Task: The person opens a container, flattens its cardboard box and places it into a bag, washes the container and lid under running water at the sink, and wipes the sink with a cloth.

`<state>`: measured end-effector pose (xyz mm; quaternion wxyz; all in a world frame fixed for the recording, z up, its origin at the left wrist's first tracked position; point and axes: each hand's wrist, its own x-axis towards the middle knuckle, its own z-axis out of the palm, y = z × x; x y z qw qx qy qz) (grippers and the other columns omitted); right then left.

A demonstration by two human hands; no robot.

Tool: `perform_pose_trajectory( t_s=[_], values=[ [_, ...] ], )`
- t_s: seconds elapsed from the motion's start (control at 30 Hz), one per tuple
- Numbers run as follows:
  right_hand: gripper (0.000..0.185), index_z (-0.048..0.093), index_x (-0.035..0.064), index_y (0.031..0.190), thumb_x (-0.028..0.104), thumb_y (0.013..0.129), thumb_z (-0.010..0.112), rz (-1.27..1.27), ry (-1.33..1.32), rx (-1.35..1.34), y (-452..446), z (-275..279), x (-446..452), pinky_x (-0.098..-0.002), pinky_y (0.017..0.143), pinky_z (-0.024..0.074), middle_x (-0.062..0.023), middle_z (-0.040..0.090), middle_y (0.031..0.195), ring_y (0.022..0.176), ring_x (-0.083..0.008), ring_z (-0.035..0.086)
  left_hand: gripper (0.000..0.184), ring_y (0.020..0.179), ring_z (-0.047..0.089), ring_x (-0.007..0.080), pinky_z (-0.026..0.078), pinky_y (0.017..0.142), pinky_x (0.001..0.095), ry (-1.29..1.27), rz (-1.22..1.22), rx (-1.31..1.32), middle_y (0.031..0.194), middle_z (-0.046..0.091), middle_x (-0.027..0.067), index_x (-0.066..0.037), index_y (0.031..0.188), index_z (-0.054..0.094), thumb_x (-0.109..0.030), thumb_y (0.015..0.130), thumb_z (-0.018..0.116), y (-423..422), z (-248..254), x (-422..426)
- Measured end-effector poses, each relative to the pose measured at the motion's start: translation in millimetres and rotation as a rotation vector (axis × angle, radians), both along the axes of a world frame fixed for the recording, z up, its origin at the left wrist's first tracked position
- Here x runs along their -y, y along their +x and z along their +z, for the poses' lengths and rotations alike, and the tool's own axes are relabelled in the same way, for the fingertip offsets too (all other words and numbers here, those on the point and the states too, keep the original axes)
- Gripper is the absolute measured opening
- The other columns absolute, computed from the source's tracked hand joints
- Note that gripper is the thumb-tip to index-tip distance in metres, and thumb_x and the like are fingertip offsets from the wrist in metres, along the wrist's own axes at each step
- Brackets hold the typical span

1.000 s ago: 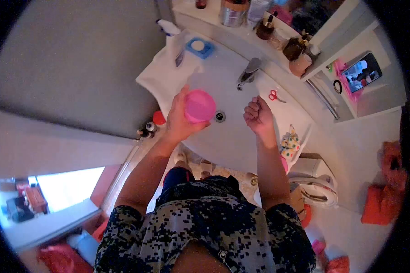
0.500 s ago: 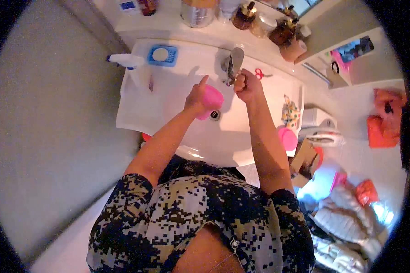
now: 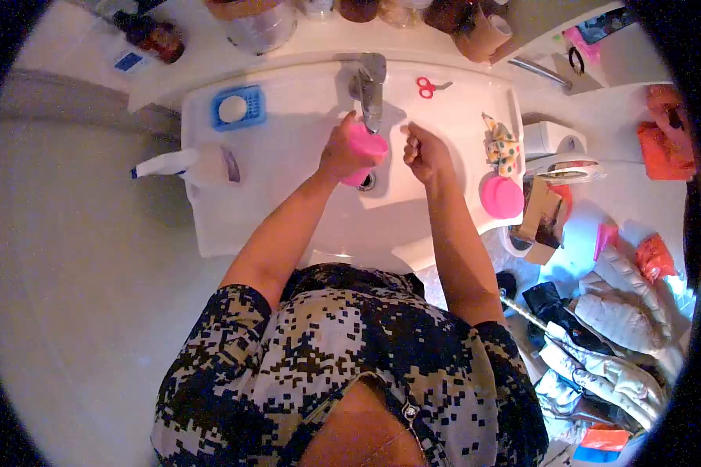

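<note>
My left hand (image 3: 340, 152) is closed round a pink cup (image 3: 364, 145), holding it in the basin right under the spout of the metal faucet (image 3: 372, 89). The cup partly covers the drain (image 3: 368, 183). To the right of the faucet, my right hand (image 3: 428, 154) hangs over the basin with its fingers curled in. It touches neither the faucet nor the cup, and nothing shows in its fingers. Whether water runs from the spout I cannot make out.
On the white sink (image 3: 280, 210) are a blue soap dish (image 3: 257, 117) with white soap, a spray bottle (image 3: 175, 165), red-handled scissors (image 3: 426, 87), a dotted cloth (image 3: 504, 146) and a round pink container (image 3: 502, 197). Bottles and jars line the shelf behind.
My right hand has come away from the faucet. My left hand has brought the pink cup closer under the spout. The head view has shifted.
</note>
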<state>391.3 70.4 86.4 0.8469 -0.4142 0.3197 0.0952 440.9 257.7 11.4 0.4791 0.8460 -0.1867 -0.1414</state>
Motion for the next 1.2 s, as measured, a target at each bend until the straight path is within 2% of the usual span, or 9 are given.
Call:
perform_pose_trajectory(
  t_s=[0.17, 0.3, 0.37, 0.47, 0.57, 0.8, 0.9, 1.07, 1.2],
  values=[
    [0.017, 0.059, 0.003, 0.092, 0.019, 0.085, 0.059, 0.025, -0.263, -0.105, -6, -32, -2, -0.0185, 0.046, 0.0414, 0.0017, 0.047, 0.061, 0.052, -0.0069, 0.045, 0.112, 0.112, 0.049, 0.0337, 0.043, 0.093, 0.0409, 0.013, -0.034, -0.142, 0.12, 0.048, 0.0216, -0.002, 0.137, 0.023, -0.041, 0.05, 0.083, -2, -12, 2],
    [0.019, 0.061, 0.0009, 0.094, 0.015, 0.082, 0.061, 0.225, -0.38, 0.117, 30, -59, -24, -0.0269, 0.06, 0.051, -0.0044, 0.058, 0.074, 0.059, -0.0141, 0.054, 0.117, 0.109, 0.053, 0.031, 0.044, 0.092, 0.0376, -0.057, -0.123, -0.1, 0.117, 0.053, 0.0189, -0.001, 0.138, 0.018, -0.04, 0.05, 0.084, -1, -23, 1],
    [0.019, 0.061, 0.0005, 0.095, 0.013, 0.081, 0.061, 0.481, -0.736, 0.404, 58, -151, -24, -0.0275, 0.06, 0.0513, -0.0067, 0.061, 0.079, 0.062, -0.0155, 0.057, 0.119, 0.106, 0.055, 0.0304, 0.045, 0.091, 0.0359, -0.127, -0.242, -0.096, 0.114, 0.056, 0.0178, 0.0, 0.138, 0.015, -0.039, 0.05, 0.085, 8, -37, 3],
    [0.017, 0.061, 0.0, 0.094, 0.012, 0.082, 0.061, 0.692, -1.063, 0.607, 71, -191, -29, -0.0271, 0.059, 0.0505, -0.0083, 0.062, 0.08, 0.064, -0.0161, 0.059, 0.12, 0.103, 0.057, 0.029, 0.046, 0.088, 0.0358, -0.162, -0.148, -0.18, 0.113, 0.057, 0.017, 0.001, 0.139, 0.013, -0.036, 0.051, 0.086, 4, -51, -3],
    [0.016, 0.061, 0.0007, 0.09, 0.015, 0.083, 0.062, 0.531, -0.933, 0.689, 69, -192, -41, -0.0255, 0.054, 0.0478, -0.0081, 0.061, 0.076, 0.063, -0.0152, 0.058, 0.121, 0.101, 0.059, 0.0274, 0.048, 0.085, 0.0364, -0.189, 0.037, -0.29, 0.112, 0.059, 0.0165, 0.001, 0.139, 0.012, -0.033, 0.051, 0.087, -9, -57, -9],
    [0.024, 0.062, 0.0054, 0.08, 0.026, 0.075, 0.073, 0.578, -0.623, 0.227, 68, -102, -55, -0.0257, 0.047, 0.0439, -0.0033, 0.058, 0.064, 0.057, -0.012, 0.057, 0.122, 0.101, 0.058, 0.0277, 0.049, 0.084, 0.0375, -0.202, 0.114, -0.514, 0.114, 0.056, 0.019, 0.0, 0.139, 0.01, -0.031, 0.051, 0.087, -25, -29, -14],
    [0.025, 0.063, 0.0067, 0.081, 0.029, 0.076, 0.072, 0.305, -0.59, 0.478, 64, -138, -57, -0.0266, 0.048, 0.0441, -0.0023, 0.058, 0.066, 0.058, -0.0133, 0.057, 0.121, 0.101, 0.057, 0.0266, 0.05, 0.084, 0.0367, -0.258, 0.122, -0.413, 0.117, 0.053, 0.0182, 0.0, 0.139, 0.01, -0.029, 0.052, 0.087, -17, -49, -9],
    [0.034, 0.065, 0.0084, 0.087, 0.039, 0.073, 0.066, 0.615, -1.125, 0.319, 60, -161, -45, -0.0402, 0.066, 0.0487, -0.0135, 0.065, 0.08, 0.074, -0.0265, 0.063, 0.117, 0.102, 0.057, 0.0262, 0.048, 0.086, 0.0364, -0.401, 0.052, -0.228, 0.117, 0.054, 0.0146, -0.002, 0.139, 0.012, -0.028, 0.051, 0.087, -8, -68, 4],
    [0.031, 0.065, 0.008, 0.093, 0.035, 0.079, 0.06, 1.033, -0.614, 0.074, 48, -91, -27, -0.0426, 0.069, 0.0487, -0.0152, 0.065, 0.094, 0.081, -0.0315, 0.063, 0.112, 0.104, 0.055, 0.0251, 0.043, 0.093, 0.0387, -0.251, -0.038, -0.216, 0.111, 0.057, 0.0104, -0.006, 0.138, 0.016, -0.027, 0.053, 0.086, -6, -19, 14]
  ],
)
